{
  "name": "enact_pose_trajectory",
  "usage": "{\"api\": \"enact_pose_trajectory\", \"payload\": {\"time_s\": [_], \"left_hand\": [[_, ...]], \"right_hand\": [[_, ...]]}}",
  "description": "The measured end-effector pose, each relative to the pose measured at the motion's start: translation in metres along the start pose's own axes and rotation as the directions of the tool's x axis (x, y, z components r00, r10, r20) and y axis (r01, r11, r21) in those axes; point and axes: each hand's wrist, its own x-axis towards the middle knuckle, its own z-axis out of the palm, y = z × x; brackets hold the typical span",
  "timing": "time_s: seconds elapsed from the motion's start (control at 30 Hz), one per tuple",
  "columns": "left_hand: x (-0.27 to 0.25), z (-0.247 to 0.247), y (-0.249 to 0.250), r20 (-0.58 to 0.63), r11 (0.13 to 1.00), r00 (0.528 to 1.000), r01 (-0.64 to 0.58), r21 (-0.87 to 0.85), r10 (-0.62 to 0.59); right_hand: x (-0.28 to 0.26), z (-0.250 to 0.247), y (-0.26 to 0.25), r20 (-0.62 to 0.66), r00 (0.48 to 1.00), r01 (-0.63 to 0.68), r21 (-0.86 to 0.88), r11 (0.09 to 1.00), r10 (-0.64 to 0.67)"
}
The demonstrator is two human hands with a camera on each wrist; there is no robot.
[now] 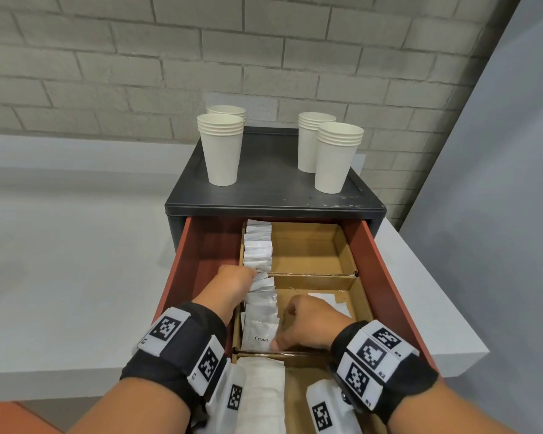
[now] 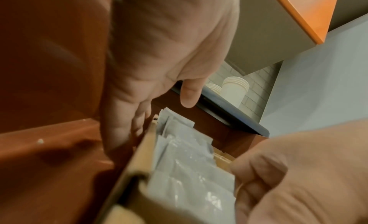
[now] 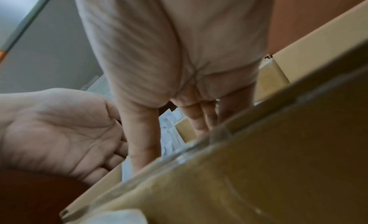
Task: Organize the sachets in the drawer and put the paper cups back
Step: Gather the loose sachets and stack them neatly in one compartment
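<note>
Hands bracket the sachets point(image 1: 261, 296) to square the row: left hand point(image 1: 235, 280) flat, fingers straight; right hand point(image 1: 308, 324) pinching the front sachet; cups point(image 1: 221, 151) wait on top

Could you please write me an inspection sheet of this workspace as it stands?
Surface: grey counter bearing a black cabinet.
Job's things: sachets filed in a row in the open drawer; four paper cup stacks on the cabinet.
Clutter: a loose white sachet in the near cardboard compartment.
Grippers: left hand and right hand press on the row from either side.
Cables: nothing seen.
Surroundings: brick wall.
</note>
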Motion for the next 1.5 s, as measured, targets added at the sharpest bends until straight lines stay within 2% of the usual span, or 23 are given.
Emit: {"api": "enact_pose_trajectory", "payload": {"time_s": [0.1, 0.23, 0.3, 0.47, 0.7, 0.83, 0.97, 1.03, 1.1, 1.23, 1.37, 1.5], "left_hand": [[0.000, 0.001, 0.000, 0.037, 0.998, 0.998, 0.053, -0.041, -0.051], [0.001, 0.001, -0.004, 0.047, 0.994, 0.998, 0.044, -0.102, -0.039], [0.003, 0.002, -0.007, 0.055, 0.990, 0.998, 0.047, -0.131, -0.040], [-0.002, 0.003, -0.004, 0.032, 0.993, 0.997, 0.076, -0.093, -0.074], [-0.001, 0.003, -0.006, 0.036, 0.990, 0.997, 0.073, -0.118, -0.069], [-0.001, 0.003, -0.006, 0.052, 0.988, 0.997, 0.067, -0.140, -0.060], [-0.004, 0.000, -0.002, -0.018, 0.992, 0.998, 0.052, -0.119, -0.054], [-0.006, -0.002, -0.001, -0.053, 1.000, 0.999, 0.007, -0.030, -0.009], [-0.007, -0.003, -0.003, -0.015, 0.993, 1.000, -0.024, 0.117, 0.026], [-0.008, -0.003, -0.006, 0.072, 0.962, 0.995, -0.082, 0.260, 0.065], [-0.002, -0.002, -0.009, 0.113, 0.964, 0.991, -0.097, 0.248, 0.071], [0.000, -0.001, -0.008, 0.108, 0.988, 0.993, -0.071, 0.139, 0.057]], "right_hand": [[0.011, 0.010, -0.002, 0.011, 1.000, 0.026, 0.098, 0.995, -0.028], [0.022, 0.019, -0.008, 0.020, 0.999, 0.018, 0.311, 0.950, -0.026], [0.022, 0.019, -0.008, 0.032, 0.997, 0.049, 0.353, 0.934, -0.064], [0.022, 0.022, -0.007, -0.002, 0.993, 0.115, 0.286, 0.951, -0.119], [0.021, 0.024, -0.006, -0.049, 0.991, 0.128, 0.148, 0.981, -0.122], [0.024, 0.017, -0.005, -0.038, 0.996, 0.089, 0.154, 0.984, -0.084], [0.029, 0.018, -0.005, -0.034, 0.995, 0.098, 0.183, 0.978, -0.094], [0.028, 0.019, -0.004, -0.029, 0.994, 0.111, 0.161, 0.981, -0.108], [0.027, 0.020, -0.004, -0.026, 0.992, 0.126, 0.146, 0.981, -0.124], [0.027, 0.021, -0.002, -0.041, 0.990, 0.139, 0.168, 0.976, -0.135], [0.027, 0.021, 0.001, -0.043, 0.991, 0.132, 0.206, 0.969, -0.126], [0.030, 0.023, -0.001, -0.093, 0.992, 0.101, 0.237, 0.966, -0.081]]}}
